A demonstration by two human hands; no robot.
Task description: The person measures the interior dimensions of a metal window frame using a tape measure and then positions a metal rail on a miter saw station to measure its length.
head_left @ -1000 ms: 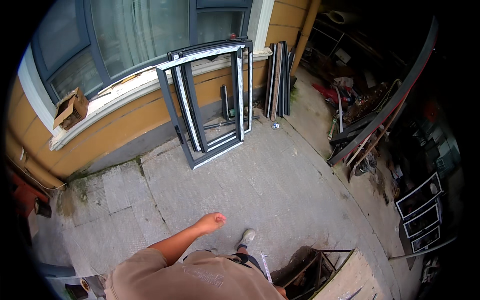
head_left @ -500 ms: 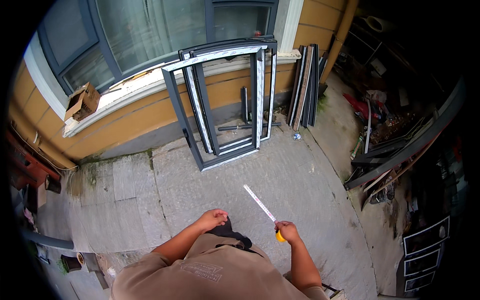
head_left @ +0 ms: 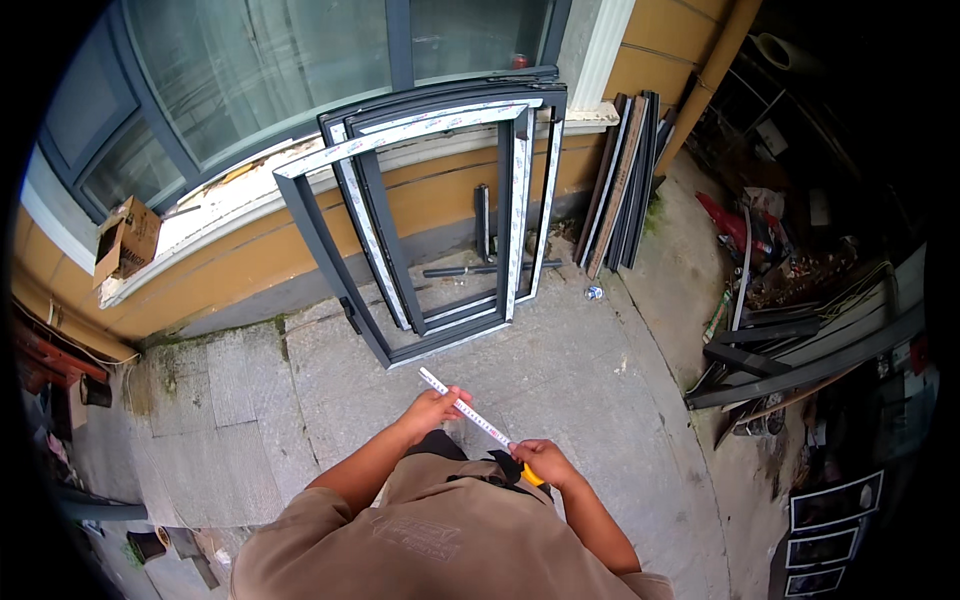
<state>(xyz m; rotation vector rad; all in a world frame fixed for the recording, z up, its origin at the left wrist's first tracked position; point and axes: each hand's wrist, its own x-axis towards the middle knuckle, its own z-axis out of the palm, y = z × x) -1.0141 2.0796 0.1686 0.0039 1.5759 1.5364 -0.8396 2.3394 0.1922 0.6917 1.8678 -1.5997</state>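
In my right hand I hold a yellow tape measure, its case mostly covered by my closed fingers. A stretch of the white blade runs out from it, up and to the left. My left hand pinches that blade between its fingers, a short way from the free end. Beyond my hands, grey window frames with white protective film lean upright against the wall under the window. The tip of the blade appears near the lower corner of the front frame; whether they touch, I cannot tell.
Long dark profiles lean on the wall at the right of the frames. A small can lies on the concrete. An open cardboard box sits on the sill at the left. Scrap and a curved dark bar crowd the right side.
My left hand has come onto the blade and grips it. The tape measure has moved left in my right hand. The view has shifted nearer to the frames.
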